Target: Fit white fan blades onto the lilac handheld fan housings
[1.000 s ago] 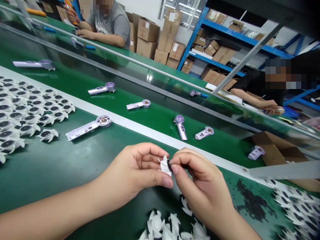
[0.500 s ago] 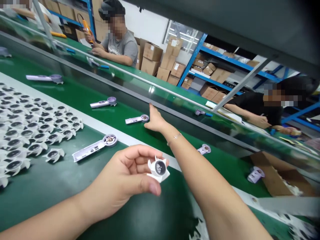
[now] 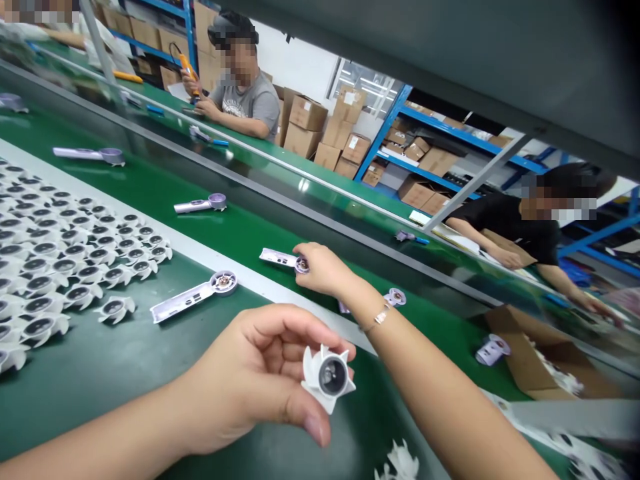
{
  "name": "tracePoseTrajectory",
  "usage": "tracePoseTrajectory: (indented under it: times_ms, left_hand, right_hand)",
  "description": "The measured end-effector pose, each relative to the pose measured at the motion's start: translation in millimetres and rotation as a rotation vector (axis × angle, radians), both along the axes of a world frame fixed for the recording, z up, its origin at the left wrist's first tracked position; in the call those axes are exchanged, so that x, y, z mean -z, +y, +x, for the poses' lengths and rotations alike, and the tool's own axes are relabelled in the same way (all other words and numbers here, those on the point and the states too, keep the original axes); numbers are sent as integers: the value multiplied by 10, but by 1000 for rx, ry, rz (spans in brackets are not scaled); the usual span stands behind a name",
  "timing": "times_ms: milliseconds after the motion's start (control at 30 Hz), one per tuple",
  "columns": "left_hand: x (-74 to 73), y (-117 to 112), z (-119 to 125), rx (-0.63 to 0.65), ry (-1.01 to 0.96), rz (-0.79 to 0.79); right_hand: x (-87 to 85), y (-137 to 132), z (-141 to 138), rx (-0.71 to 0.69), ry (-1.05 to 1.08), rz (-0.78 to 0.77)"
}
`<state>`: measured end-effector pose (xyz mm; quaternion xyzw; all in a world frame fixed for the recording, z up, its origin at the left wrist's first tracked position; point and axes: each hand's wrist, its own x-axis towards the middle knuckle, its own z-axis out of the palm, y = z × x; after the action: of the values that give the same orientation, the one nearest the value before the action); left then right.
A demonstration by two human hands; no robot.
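Observation:
My left hand (image 3: 260, 377) is shut on a white plastic fan impeller (image 3: 327, 378) with a dark round centre, pinching it between fingers and thumb. My right hand (image 3: 323, 270) reaches out over the green belt. Its fingers curl over the round head of a lilac handheld fan body (image 3: 280, 259), and part of that head is hidden. A second fan body (image 3: 194, 297) lies on the green bench, left of my hands. Many loose impellers (image 3: 75, 267) lie in rows at the left.
A grey rail (image 3: 250, 157) separates this belt from a far green bench, where a co-worker (image 3: 245, 107) holds an orange electric screwdriver. Another co-worker (image 3: 505, 230) sits at the right. A cardboard box flap (image 3: 520, 357) lies near the belt. Cartons fill blue shelving (image 3: 425, 140) behind.
My right hand has let go of the impeller and stretched out to the fan body on the belt. The impeller in my left hand now faces me. The view has swung.

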<state>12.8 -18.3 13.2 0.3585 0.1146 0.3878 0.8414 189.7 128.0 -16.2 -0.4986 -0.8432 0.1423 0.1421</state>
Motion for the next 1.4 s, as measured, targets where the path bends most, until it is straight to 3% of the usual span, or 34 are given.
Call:
tracePoseTrajectory:
  times_ms: [200, 367, 533, 667, 767, 900, 1100, 1233, 1333, 1400]
  left_hand:
    - [-61, -64, 4, -10, 127, 35]
    - [-115, -91, 46, -75, 253, 87]
    - [-127, -55, 51, -294, 496, 543]
    - [-120, -3, 22, -362, 618, 814]
    - [-122, 19, 15, -402, 649, 929]
    - [-121, 25, 22, -419, 653, 954]
    - [-63, -7, 14, -395, 718, 881]
    - [36, -53, 38, -247, 629, 552]
    - [93, -43, 67, -55, 567, 231]
    - [103, -17, 83, 51, 632, 99]
  right_hand:
    - [-502, -1223, 489, 160, 442, 93]
    - [-563, -1904, 615, 196, 807, -37]
    - [-503, -2047, 526, 172, 901, -162]
    - [-470, -2045, 505, 151, 831, -108]
    - [-452, -2047, 526, 133, 735, -28]
    - [-467, -2049, 514, 86, 579, 135]
    - [-545, -2090, 463, 23, 327, 310]
    - [-521, -2157, 450, -76, 185, 377]
    - [-482, -2170, 434, -138, 196, 365]
    - [-475, -2095, 473, -127, 246, 335]
